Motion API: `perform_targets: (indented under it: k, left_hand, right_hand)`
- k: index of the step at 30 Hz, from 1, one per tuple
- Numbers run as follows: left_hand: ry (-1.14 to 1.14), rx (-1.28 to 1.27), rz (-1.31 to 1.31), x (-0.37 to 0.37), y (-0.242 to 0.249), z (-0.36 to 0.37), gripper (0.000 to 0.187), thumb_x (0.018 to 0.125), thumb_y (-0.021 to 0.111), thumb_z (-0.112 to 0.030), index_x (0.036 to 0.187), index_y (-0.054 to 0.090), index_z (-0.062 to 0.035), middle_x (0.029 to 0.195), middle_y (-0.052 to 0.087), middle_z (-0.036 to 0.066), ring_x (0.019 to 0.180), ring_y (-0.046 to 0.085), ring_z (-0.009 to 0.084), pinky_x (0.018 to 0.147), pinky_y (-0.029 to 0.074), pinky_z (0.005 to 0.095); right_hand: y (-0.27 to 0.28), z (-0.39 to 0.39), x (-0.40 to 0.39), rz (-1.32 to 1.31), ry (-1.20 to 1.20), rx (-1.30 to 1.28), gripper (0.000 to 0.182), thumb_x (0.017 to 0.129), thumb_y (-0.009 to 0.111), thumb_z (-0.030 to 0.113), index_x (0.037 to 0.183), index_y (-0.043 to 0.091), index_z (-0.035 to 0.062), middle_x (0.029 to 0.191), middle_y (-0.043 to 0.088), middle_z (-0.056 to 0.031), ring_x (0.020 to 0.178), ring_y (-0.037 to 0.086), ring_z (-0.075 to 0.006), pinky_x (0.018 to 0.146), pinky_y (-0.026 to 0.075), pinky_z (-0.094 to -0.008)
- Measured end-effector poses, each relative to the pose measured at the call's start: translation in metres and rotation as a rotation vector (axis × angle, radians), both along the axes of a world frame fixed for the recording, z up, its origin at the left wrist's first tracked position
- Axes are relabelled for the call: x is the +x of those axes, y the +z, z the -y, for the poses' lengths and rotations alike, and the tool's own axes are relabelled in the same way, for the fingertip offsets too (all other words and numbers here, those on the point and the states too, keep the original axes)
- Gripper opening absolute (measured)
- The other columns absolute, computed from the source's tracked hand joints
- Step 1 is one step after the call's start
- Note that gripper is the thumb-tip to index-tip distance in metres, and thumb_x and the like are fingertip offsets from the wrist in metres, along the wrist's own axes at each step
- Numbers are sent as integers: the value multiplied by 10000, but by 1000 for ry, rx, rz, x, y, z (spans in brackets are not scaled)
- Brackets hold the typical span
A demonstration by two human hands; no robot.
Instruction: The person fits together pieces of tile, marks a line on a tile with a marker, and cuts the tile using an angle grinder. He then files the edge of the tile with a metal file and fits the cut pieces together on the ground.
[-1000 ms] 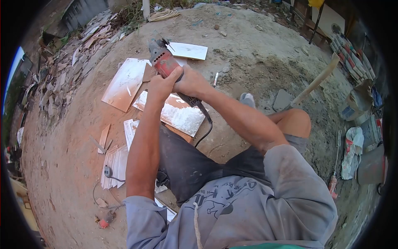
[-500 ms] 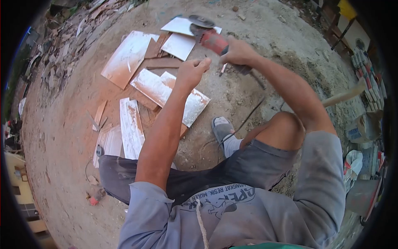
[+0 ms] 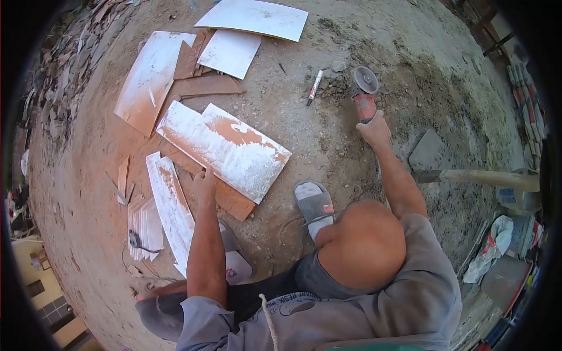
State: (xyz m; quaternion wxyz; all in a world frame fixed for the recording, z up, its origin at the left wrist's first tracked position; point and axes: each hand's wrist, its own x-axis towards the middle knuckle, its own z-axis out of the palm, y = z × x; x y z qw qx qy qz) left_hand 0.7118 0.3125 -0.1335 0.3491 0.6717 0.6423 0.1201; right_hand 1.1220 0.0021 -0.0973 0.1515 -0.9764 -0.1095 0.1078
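In my right hand [image 3: 376, 130] is a red and black angle grinder [image 3: 364, 105]. Its round cutting disc [image 3: 366, 79] points away from me, over the dirt at the right. My left hand [image 3: 204, 186] has its fingers curled at the near edge of a notched tile [image 3: 240, 149], white with patches of orange dust. That tile rests on an orange-brown block [image 3: 235, 203]. Left of my forearm lies a narrow tile strip [image 3: 171, 205]. A marker pen [image 3: 315, 88] lies on the ground between the tile and the grinder.
More white tiles [image 3: 252, 19] and brown offcuts [image 3: 211, 86] lie at the far side. A tape measure [image 3: 134, 240] sits on stacked strips at the left. A wooden handle [image 3: 489, 179] with a flat blade [image 3: 427, 151] lies at the right. Rubble [image 3: 64, 64] covers the upper left.
My right hand has carried the grinder right, away from the tiles. My left hand has come down to the notched tile's edge. The view has shifted, and the marker shows fully.
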Motion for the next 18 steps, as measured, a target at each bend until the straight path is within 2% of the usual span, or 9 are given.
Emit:
perform_targets:
  k: [4,6,9,11,14,16,17,18]
  left_hand:
    - [56,37,3,-2,-34,-12,496,918,573,-399,926,687,84,870,688,203,864,647,313,826,466,397]
    - [25,0,52,8,-15,-12,501,924,574,-394,953,686,94,883,687,221,889,652,310,833,465,398]
    - [37,-14,20,15,-1,-18,490,925,594,-379,854,679,99,750,661,171,710,597,254,706,453,398]
    - [245,-121,183,24,1,-19,497,902,635,-368,817,672,120,727,644,164,687,572,227,692,453,372]
    - [239,-108,160,17,-17,-26,497,877,654,-374,810,679,118,727,647,156,686,588,231,686,462,377]
    - [267,-85,145,12,-48,-33,472,860,667,-370,780,691,94,722,659,135,661,604,227,658,468,373]
    - [275,-68,155,14,-39,-33,472,860,667,-370,780,691,94,722,659,135,661,604,227,658,468,373]
    - [298,-170,186,16,-27,-32,407,859,693,-326,828,689,79,751,658,117,648,605,210,598,467,355]
  right_hand:
    - [-33,-6,10,40,-104,-45,651,705,708,386,1146,435,-7,1112,615,-250,1014,632,-414,880,509,-479]
    - [-51,-9,9,68,-126,-62,674,706,718,416,1148,434,-6,1124,603,-253,1031,623,-417,883,507,-484]
    - [-66,-10,6,94,-165,-45,693,709,729,443,1153,435,1,1140,587,-262,1055,609,-424,892,497,-502]
    - [-70,-13,5,107,-191,-45,721,709,741,468,1161,429,1,1148,582,-260,1059,603,-434,899,487,-514]
    - [-75,-8,10,100,-178,-44,758,706,750,484,1185,419,-2,1166,571,-260,1078,589,-441,915,475,-522]
    - [-80,-1,15,101,-173,-30,771,705,753,486,1198,415,-1,1177,562,-264,1091,579,-443,921,470,-522]
    - [-83,-1,16,88,-172,-26,785,703,756,488,1211,410,0,1187,554,-268,1103,570,-444,927,466,-522]
    - [-83,-2,18,92,-165,-6,785,703,756,488,1211,410,0,1187,554,-268,1103,570,-444,927,466,-522]
